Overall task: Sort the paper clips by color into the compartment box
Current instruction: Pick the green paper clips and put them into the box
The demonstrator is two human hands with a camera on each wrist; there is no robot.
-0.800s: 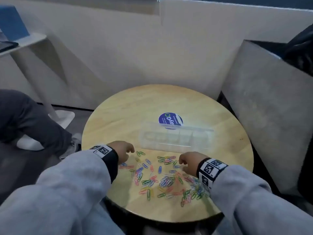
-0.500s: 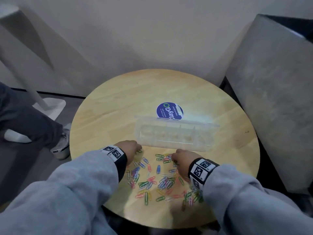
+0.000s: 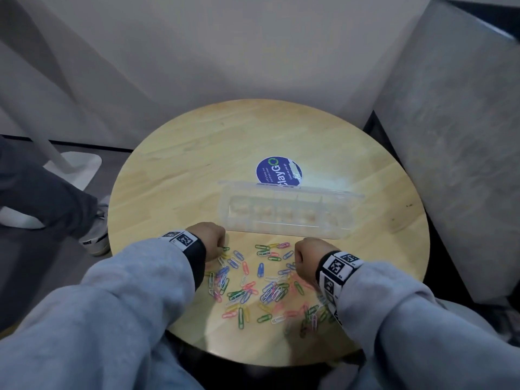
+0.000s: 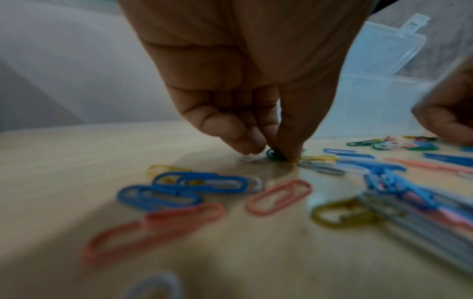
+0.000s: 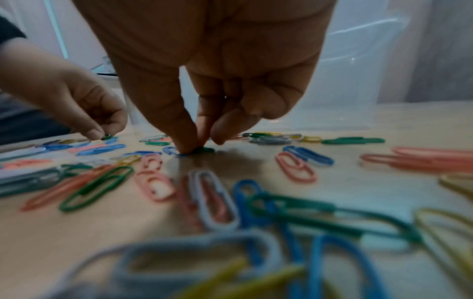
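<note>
Round pale wooden desk (image 3: 174, 175), seen from above in the head view. Near its middle, a clear plastic compartment box (image 3: 284, 215) lying open, lid hinged back toward a round blue sticker (image 3: 277, 171); compartments look bare, though too hazy to be sure. Just in front of the box, a loose scatter of coloured plastic-coated paper clips (image 3: 261, 282): blue, green, yellow, pink, orange, white, spread flat on the wood between both grey sleeves (image 3: 112, 305). Left hand (image 3: 209, 237) down at the left edge of the scatter, thumb and forefinger tips together on a dark green paper clip (image 4: 274, 154), clip touching the desk, remaining fingers curled in. Right hand (image 3: 308, 253) down at the right side, close to the box's near wall, thumb and forefinger pinched on another green paper clip (image 5: 203, 150) lying against the wood. Black-and-white marker bands (image 3: 337, 267) on both wrists. Grey concrete-look panel (image 3: 455, 136) leaning at the desk's right.
</note>
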